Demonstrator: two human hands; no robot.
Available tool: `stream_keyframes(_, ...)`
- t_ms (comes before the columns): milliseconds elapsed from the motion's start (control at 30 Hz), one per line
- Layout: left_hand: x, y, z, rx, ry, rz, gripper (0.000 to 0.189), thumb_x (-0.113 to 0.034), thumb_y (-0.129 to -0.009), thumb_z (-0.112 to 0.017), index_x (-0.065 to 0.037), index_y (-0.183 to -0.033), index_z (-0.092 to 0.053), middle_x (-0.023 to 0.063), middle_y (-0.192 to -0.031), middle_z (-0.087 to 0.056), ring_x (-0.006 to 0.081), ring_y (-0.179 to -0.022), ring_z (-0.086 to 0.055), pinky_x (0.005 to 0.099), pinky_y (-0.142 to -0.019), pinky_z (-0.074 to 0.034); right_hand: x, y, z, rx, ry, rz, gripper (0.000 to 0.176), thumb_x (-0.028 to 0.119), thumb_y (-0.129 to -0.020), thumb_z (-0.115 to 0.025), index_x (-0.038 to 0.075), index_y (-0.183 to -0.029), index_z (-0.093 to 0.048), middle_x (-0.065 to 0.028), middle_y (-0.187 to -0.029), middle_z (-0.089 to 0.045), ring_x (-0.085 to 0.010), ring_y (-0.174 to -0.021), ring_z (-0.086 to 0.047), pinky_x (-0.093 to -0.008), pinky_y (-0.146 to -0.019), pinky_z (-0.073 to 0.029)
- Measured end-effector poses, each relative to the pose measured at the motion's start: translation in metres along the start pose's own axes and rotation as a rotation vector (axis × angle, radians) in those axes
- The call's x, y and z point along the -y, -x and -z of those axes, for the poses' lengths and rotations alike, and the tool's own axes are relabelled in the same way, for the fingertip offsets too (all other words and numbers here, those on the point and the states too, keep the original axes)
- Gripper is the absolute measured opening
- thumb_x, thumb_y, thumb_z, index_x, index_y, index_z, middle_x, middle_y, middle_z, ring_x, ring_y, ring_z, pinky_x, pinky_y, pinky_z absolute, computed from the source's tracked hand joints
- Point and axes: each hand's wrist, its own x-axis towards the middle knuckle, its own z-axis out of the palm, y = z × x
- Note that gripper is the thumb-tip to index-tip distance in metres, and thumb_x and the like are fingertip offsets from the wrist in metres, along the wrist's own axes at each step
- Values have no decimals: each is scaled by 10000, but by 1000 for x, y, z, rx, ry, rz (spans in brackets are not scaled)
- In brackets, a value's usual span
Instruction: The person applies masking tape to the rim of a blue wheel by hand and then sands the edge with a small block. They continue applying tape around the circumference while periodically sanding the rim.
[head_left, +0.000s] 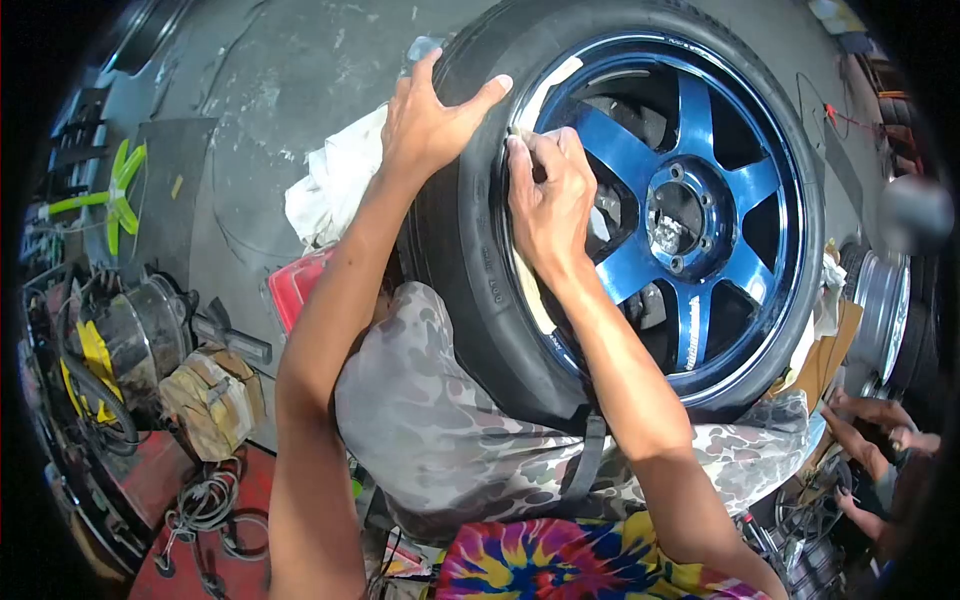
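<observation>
A black tyre (480,270) on a glossy blue spoked wheel (615,140) stands tilted against my camouflage-clad legs. Pale strips of what looks like masking tape (553,88) follow the rim's left edge, above and below my right hand (552,195). That hand is closed, thumb and fingertips pinched together at the rim edge by the upper strip's end. Something small shows at the fingertips, too little to name. My left hand (432,122) rests by the tyre's upper left sidewall, fingers and thumb spread, holding nothing.
A white cloth (340,180) and a red box-like item (300,285) lie left of the tyre. Further left are a bright green spoked object (122,195), a taped carton (212,400) and coiled cable (205,505). Another person's hands (880,440) show at right, below a silver wheel (880,310).
</observation>
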Motion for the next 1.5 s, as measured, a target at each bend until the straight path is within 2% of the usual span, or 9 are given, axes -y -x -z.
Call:
stream_keyframes(67,-1,-1,2,10,-8,-21,1150,-793,-787,-759,-48,-1597,-427,325,-1518,-516,482,-1438,-491,538,-1186,-406,5,9,0,-1,-37,10,63,10,-948,-713,-47,-974,-726,-213,-886,-580,-403,-767,-627,-477,-698,-498)
stream_keyframes(267,1,-3,1,11,4,-29,1148,-779,-784,-777,-46,-1596,-431,332,-1514,-514,480,-1434,-493,539,-1186,-406,-9,-2,-2,1,29,115,116,24,-941,-721,-52,-1029,-727,-195,-879,-564,-381,-783,-624,-469,-709,-509)
stream_keyframes(400,-1,-1,2,1,8,-34,1148,-777,-789,-775,-36,-1595,-428,334,-1504,-520,484,-1432,-494,540,-1188,-405,-3,8,11,113,38,171,152,45,-940,-729,-46,-1061,-730,-184,-889,-563,-371,-824,-636,-473,-721,-522)
stream_keyframes(667,21,3,13,213,47,-177,1393,-572,-606,-974,-49,-1686,-265,378,-1551,-419,517,-1480,-407,536,-1226,-369,-8,10,29,70,-55,47,180,61,-944,-733,-42,-1088,-763,-169,-882,-607,-295,-725,-643,-403,-662,-517)
stream_keyframes(800,16,4,14,228,43,-132,1424,-569,-583,-977,-58,-1692,-245,383,-1542,-419,531,-1473,-408,545,-1221,-374,-9,15,28,99,-59,-16,189,60,-943,-733,-43,-1098,-769,-164,-878,-622,-266,-710,-646,-382,-649,-514)
stream_keyframes(867,14,4,12,220,52,-80,1443,-585,-570,-978,-61,-1694,-238,380,-1542,-419,524,-1473,-412,541,-1217,-381,-12,14,27,54,-39,2,177,57,-943,-755,-5,-1101,-803,-118,-843,-662,-186,-689,-617,-324,-626,-498)
stream_keyframes(967,11,-1,8,203,20,-37,1446,-599,-569,-973,-77,-1696,-234,363,-1556,-414,511,-1480,-411,531,-1222,-380,-11,12,32,65,-51,-2,212,56,-935,-743,-35,-1123,-780,-148,-877,-631,-227,-701,-642,-360,-635,-511)
stream_keyframes(1300,0,-9,7,183,-58,16,1410,-593,-587,-970,-111,-1697,-247,319,-1593,-397,464,-1505,-400,517,-1226,-386,-15,1,33,48,-49,23,218,44,-914,-762,-21,-1120,-789,-151,-885,-651,-236,-715,-658,-366,-657,-532)
stream_keyframes(1500,15,42,19,131,53,-126,1305,-516,-647,-956,-78,-1672,-276,282,-1559,-408,439,-1490,-384,525,-1223,-363,-22,-13,30,198,16,262,236,66,-916,-760,-6,-1141,-757,-158,-928,-584,-334,-846,-656,-443,-768,-555)
